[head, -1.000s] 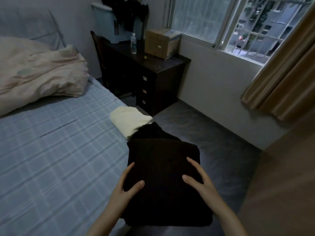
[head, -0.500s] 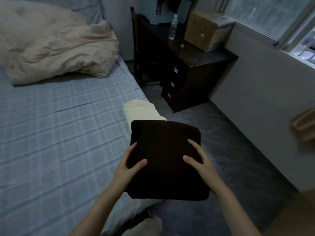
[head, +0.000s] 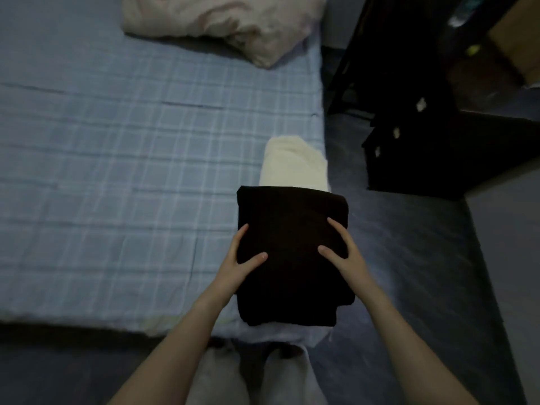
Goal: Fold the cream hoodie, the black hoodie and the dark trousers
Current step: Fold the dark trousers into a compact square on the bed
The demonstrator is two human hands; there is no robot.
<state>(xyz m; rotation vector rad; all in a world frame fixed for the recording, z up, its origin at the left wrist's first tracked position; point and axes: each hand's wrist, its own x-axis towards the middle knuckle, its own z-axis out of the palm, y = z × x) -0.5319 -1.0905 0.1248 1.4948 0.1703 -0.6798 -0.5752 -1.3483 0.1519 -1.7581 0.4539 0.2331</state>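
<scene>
A folded dark garment [head: 292,226], either the trousers or the black hoodie, sits square at the near right corner of the bed. My left hand [head: 241,263] grips its left edge and my right hand [head: 343,257] its right edge, thumbs on top. A second dark layer shows as a step at its lower right edge [head: 344,301]. The cream hoodie [head: 292,166] lies folded on the bed just beyond, partly hidden by the dark garment.
The bed [head: 117,171] has a blue checked sheet, with a crumpled pinkish duvet [head: 222,21] at its far end. A dark desk with drawers [head: 438,147] and a chair [head: 359,54] stand to the right across a strip of grey floor [head: 409,258]. A cardboard box [head: 517,39] sits on the desk.
My view has tipped downward and closer to the bed. The dark garment has come down over the bed's corner, and the black piece seen beside the cream hoodie is now covered.
</scene>
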